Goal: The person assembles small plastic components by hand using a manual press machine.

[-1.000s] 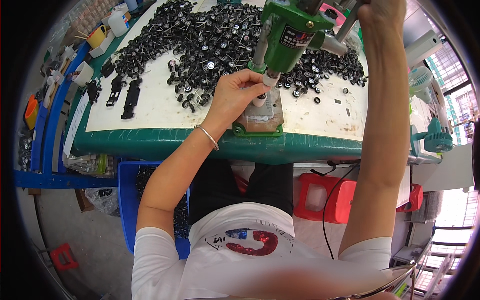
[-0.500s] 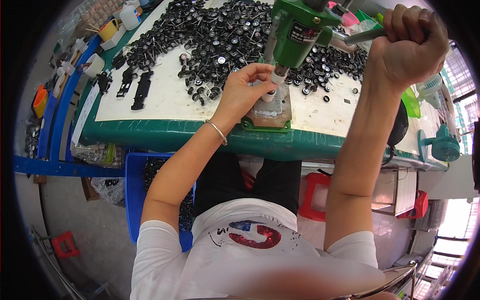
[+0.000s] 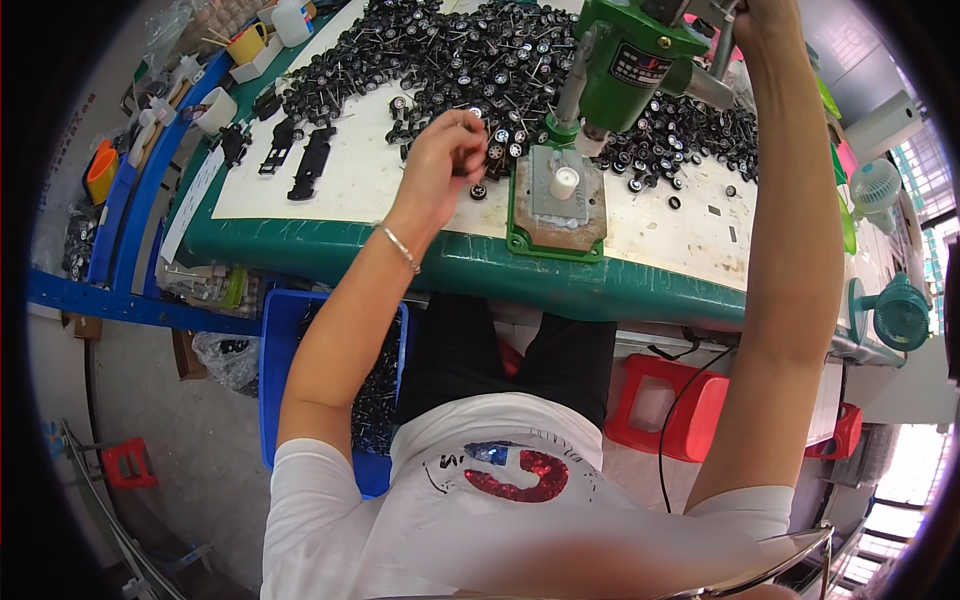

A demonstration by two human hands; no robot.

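My left hand [image 3: 445, 150] has left the press base [image 3: 556, 200], fingers curled over the wheel pile [image 3: 470, 60], contents unclear; right hand [image 3: 765, 15] grips the lever, raised.

Just right of my left hand [image 3: 447, 160] stands the press [image 3: 625, 60] on its base plate [image 3: 556, 205], with a small peg [image 3: 565, 182] on the plate and my right hand [image 3: 765, 15] above at the lever. Beyond both hands the pile of wheels [image 3: 480, 55] spreads across the table [image 3: 400, 255]. Two flat chassis pieces [image 3: 300, 160] lie left of my left hand, and a bin [image 3: 280, 330] sits under the table edge beneath that arm.
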